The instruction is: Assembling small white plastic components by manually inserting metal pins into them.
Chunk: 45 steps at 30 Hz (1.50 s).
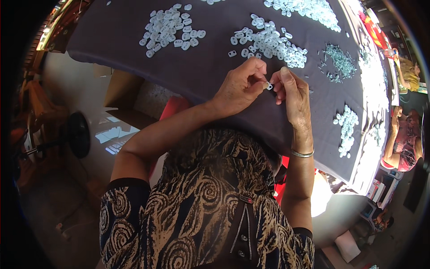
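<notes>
My left hand (242, 85) pinches a small white plastic piece with holes (269, 86) between thumb and forefinger, just above the dark cloth. Close by on its right is my right hand (292, 92), its thumb and fingers drawn together beside the piece. Whatever those fingertips may hold is too small to make out. Beyond my hands lies a loose heap of similar white two-holed pieces (268, 42). To the right of it, small dark greenish metal parts, like screws (339, 62), are scattered in a pile.
Another heap of white pieces (165, 29) lies far left on the dark tablecloth (201, 67), and a bigger one (309, 11) at the far edge. Pale joined pieces (346, 127) sit at right. A cardboard box (123, 89) and a fan (78, 134) stand left. People are at the far right.
</notes>
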Tool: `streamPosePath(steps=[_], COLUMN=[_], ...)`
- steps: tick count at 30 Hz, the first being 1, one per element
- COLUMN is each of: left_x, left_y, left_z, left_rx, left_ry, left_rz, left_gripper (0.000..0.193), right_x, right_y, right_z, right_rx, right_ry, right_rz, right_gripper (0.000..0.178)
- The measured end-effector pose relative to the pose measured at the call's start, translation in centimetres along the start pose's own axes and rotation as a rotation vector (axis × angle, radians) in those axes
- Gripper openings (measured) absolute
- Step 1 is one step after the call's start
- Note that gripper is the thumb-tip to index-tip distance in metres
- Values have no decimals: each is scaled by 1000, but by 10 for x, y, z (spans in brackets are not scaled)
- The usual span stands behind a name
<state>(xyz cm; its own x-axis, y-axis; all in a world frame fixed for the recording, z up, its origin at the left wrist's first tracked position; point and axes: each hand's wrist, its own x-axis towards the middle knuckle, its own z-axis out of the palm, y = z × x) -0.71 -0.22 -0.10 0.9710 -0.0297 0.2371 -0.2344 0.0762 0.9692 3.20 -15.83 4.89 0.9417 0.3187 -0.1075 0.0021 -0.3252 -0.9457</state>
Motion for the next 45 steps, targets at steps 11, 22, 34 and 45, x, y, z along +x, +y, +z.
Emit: streamPosePath(steps=[11,22,34,45], left_x=[22,22,8,24], left_y=[13,4,0,8], left_z=[-40,-43,-27,-39], left_rx=[-60,-72,-42,-72], left_ry=[246,343,335,317], left_rz=[89,80,77,75], left_gripper=[21,16,19,15], right_x=[13,38,59,45], right_y=[13,0,8,13], right_z=[-10,3,12,-18], right_rx=[6,-280,-629,-502], right_ry=[91,92,140,152], right_rz=[-103,-398,-605,-400], right_gripper=[14,6,16,14])
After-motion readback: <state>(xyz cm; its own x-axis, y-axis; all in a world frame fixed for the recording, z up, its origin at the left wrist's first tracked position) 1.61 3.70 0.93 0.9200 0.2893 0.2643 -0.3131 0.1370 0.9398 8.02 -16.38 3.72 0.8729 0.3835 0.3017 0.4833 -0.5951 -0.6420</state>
